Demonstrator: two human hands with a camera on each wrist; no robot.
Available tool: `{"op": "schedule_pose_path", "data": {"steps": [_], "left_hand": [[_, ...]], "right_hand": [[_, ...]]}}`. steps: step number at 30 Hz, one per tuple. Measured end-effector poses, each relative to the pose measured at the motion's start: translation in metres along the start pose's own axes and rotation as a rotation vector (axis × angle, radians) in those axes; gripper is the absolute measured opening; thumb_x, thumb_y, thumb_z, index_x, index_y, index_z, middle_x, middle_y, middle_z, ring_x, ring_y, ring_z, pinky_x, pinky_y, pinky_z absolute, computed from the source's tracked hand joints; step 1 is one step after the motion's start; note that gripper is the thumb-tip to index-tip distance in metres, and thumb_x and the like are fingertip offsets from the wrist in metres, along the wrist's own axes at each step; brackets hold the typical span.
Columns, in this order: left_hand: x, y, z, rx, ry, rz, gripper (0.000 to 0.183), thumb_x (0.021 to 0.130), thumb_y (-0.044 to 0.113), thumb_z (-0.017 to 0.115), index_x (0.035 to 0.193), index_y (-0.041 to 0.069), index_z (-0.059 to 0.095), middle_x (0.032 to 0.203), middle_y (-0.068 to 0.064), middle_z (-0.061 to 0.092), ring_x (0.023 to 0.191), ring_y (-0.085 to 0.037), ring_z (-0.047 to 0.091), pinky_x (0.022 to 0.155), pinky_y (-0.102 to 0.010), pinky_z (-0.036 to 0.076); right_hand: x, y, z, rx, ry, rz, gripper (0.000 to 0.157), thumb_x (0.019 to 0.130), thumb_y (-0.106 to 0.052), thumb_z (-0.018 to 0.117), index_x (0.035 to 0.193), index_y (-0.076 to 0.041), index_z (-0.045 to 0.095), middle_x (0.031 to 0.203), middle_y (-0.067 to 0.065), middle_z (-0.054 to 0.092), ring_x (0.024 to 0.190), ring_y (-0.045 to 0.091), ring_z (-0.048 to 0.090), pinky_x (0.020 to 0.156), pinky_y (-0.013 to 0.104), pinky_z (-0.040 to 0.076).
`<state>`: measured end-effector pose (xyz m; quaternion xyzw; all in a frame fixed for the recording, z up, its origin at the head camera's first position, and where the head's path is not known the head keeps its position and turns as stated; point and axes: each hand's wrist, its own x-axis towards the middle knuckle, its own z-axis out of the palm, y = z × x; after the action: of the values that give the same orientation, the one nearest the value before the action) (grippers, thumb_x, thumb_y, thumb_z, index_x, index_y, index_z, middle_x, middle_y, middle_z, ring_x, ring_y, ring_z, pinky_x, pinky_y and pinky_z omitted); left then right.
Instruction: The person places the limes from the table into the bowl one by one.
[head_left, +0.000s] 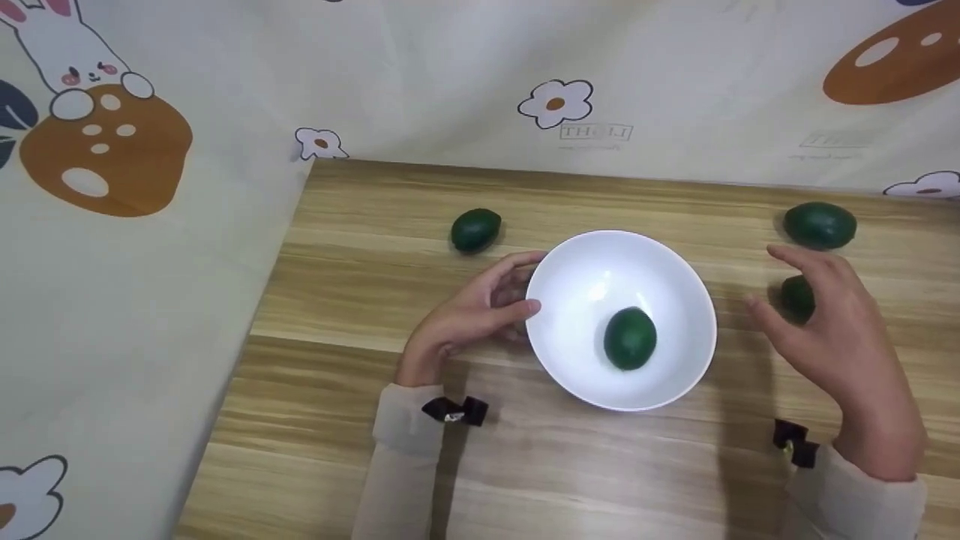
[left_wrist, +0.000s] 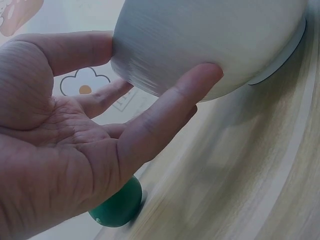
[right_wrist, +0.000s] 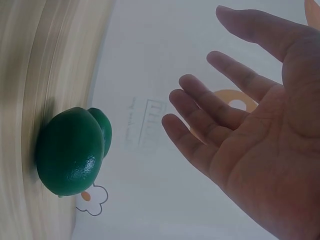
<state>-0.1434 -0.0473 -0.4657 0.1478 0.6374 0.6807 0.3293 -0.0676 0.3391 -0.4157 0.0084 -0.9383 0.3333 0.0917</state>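
A white bowl [head_left: 570, 360] with a dark green lime [head_left: 631, 338] inside it is in the middle of the head view. The left hand [head_left: 480, 307] grips the bowl's left side, its thumb at the rim and its fingers against the outer wall. In the left wrist view those fingers [left_wrist: 172, 107] press the white outside of the bowl [left_wrist: 200, 40]. To the right, the right hand [head_left: 840, 337] is held with spread, relaxed fingers and nothing in it. Partly behind this hand is one lime [head_left: 796, 298]; another lime [head_left: 820, 225] lies just beyond its fingertips.
Another green lime [head_left: 475, 230] lies on the wooden table [head_left: 322, 300], up and left of the bowl. A pale cloth [head_left: 420, 75] printed with flowers and a rabbit hangs along the table's back and left edges.
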Motion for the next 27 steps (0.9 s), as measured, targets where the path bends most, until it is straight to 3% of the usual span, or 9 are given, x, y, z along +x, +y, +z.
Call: {"op": "schedule_pose_path", "data": {"steps": [3,8,15,21,27], "left_hand": [[0.002,0.0,0.0,0.003,-0.01,0.019,0.065,0.103,0.01,0.067,0.161,0.02,0.04,0.161,-0.011,0.05,0.141,-0.031,0.057,0.093,-0.049,0.064],[0.004,-0.002,0.0,0.041,-0.025,0.071,0.064,0.103,0.008,0.065,0.162,0.014,0.038,0.164,-0.012,0.047,0.147,-0.03,0.052,0.105,-0.038,0.058],[0.004,-0.003,0.0,0.003,-0.035,0.041,0.066,0.104,0.009,0.065,0.163,0.016,0.037,0.164,-0.014,0.046,0.145,-0.034,0.054,0.093,-0.048,0.064],[0.003,-0.003,-0.001,0.024,-0.022,0.05,0.066,0.103,0.009,0.066,0.163,0.016,0.037,0.164,-0.013,0.047,0.147,-0.032,0.052,0.099,-0.044,0.062],[0.001,-0.001,-0.002,0.0,-0.026,0.033,0.067,0.103,0.009,0.066,0.163,0.017,0.037,0.163,-0.014,0.047,0.145,-0.033,0.054,0.094,-0.052,0.063]], "right_hand": [[0.001,0.002,-0.001,-0.001,0.0,-0.002,0.064,0.088,-0.002,0.082,0.147,0.002,0.056,0.147,0.035,0.052,0.137,0.056,0.045,0.111,0.08,0.034],[0.002,0.008,-0.001,-0.011,-0.012,0.02,0.069,0.089,-0.003,0.081,0.152,0.0,0.052,0.151,0.036,0.048,0.139,0.059,0.043,0.112,0.081,0.032],[0.003,0.018,0.0,-0.044,-0.031,0.067,0.069,0.093,-0.005,0.078,0.155,0.001,0.047,0.155,0.038,0.044,0.143,0.062,0.039,0.112,0.083,0.03],[0.006,0.022,0.002,-0.057,-0.048,0.082,0.067,0.094,-0.006,0.077,0.153,0.002,0.048,0.155,0.037,0.044,0.141,0.063,0.041,0.11,0.083,0.032],[0.009,0.022,0.001,-0.076,-0.067,0.095,0.064,0.096,-0.008,0.075,0.152,0.004,0.048,0.156,0.037,0.043,0.142,0.062,0.04,0.111,0.082,0.032]]}}
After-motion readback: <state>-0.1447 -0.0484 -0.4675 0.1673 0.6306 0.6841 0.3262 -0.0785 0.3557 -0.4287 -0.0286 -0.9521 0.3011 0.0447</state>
